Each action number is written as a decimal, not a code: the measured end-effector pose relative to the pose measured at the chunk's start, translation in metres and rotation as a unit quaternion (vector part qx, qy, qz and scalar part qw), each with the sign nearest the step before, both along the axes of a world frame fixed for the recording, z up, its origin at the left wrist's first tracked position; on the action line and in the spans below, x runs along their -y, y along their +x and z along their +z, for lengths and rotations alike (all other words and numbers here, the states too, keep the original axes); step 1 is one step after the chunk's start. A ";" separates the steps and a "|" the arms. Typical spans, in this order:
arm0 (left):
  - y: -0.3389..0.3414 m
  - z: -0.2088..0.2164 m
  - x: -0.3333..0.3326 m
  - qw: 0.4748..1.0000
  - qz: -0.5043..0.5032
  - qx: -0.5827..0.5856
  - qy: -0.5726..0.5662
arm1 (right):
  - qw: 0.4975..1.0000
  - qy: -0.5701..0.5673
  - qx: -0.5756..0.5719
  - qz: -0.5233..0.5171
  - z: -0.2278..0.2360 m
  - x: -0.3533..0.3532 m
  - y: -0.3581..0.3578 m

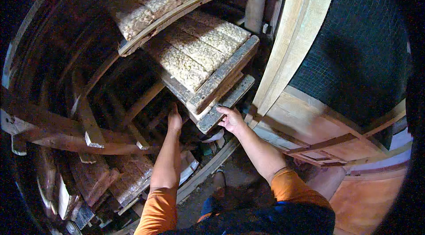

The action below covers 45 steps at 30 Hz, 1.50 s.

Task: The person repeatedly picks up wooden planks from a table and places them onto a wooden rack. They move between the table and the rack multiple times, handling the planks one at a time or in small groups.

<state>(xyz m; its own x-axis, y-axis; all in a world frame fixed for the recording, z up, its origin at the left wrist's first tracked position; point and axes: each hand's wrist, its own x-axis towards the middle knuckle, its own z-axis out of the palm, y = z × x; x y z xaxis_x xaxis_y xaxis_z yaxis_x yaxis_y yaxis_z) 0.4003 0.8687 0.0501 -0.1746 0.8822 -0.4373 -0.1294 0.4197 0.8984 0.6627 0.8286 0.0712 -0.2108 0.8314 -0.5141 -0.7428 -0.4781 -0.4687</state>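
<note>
Two wooden trays sit stacked in the middle, jutting from a dark rack. The upper tray (228, 75) bears several pale, bumpy slabs of tempeh (192, 53) lying side by side. Under it is the lower tray (232, 97), its contents mostly hidden. My right hand (233, 121) grips the front edge of this lower tray, thumb on top and the other fingers curled under. Beside the trays' left side, my left hand (175, 120) reaches up edge-on. Its fingers are largely lost in shadow, so whether it touches the tray does not show.
Above, a shelf board (190, 11) carries more tempeh slabs. Wooden rack bars (88, 124) cross on the left, with boards (104, 182) stacked low. A pale wooden post (287, 35) and dark mesh screen (349, 53) stand close on the right. A vertical pipe (255, 4) rises behind.
</note>
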 end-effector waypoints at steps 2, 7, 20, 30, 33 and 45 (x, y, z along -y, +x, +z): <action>0.006 0.001 -0.008 0.999 -0.027 -0.028 0.009 | 0.999 -0.003 0.033 -0.023 0.002 -0.008 0.007; 0.020 -0.007 -0.023 0.994 -0.077 -0.075 0.019 | 0.999 0.019 0.037 -0.009 0.002 -0.034 0.033; 0.035 -0.008 -0.052 0.991 -0.107 -0.082 0.025 | 0.998 0.044 0.042 -0.010 -0.001 -0.060 0.048; 0.042 -0.008 -0.067 0.990 -0.111 -0.086 0.027 | 1.000 0.022 0.015 0.014 -0.001 -0.078 0.071; 0.046 -0.007 -0.071 0.989 -0.113 -0.086 0.029 | 1.000 0.020 0.013 0.010 -0.005 -0.081 0.077; 0.055 -0.004 -0.083 0.989 -0.122 -0.081 0.034 | 0.998 0.053 0.023 -0.037 -0.007 -0.067 0.071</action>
